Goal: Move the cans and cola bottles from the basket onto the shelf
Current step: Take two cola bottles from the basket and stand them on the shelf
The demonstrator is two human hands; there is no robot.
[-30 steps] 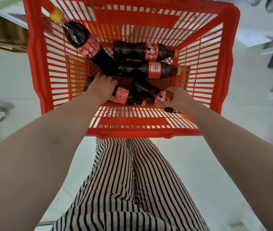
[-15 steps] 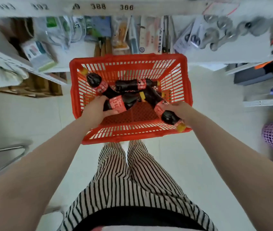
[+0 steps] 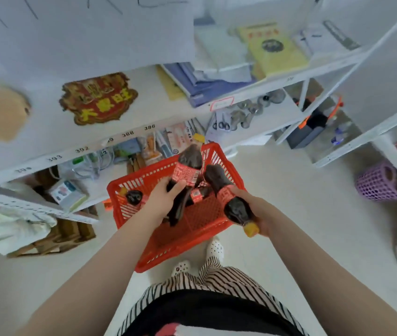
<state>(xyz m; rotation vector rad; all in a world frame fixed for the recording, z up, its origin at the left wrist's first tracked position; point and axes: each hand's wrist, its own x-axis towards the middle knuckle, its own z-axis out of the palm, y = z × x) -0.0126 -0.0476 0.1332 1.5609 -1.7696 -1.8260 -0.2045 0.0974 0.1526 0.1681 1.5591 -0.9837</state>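
Head view: two cola bottles lifted above the basket (image 3: 129,214), one each in the left hand (image 3: 166,200) and right hand (image 3: 253,209), fingers wrapped round the bodies; more lie inside. Likely full: heavy, stiff, smooth plastic; grip mid-body at the label.

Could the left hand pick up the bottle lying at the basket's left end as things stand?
Probably not yet: the left hand already grips a cola bottle, though the bottle at the left end lies uncovered in the basket.
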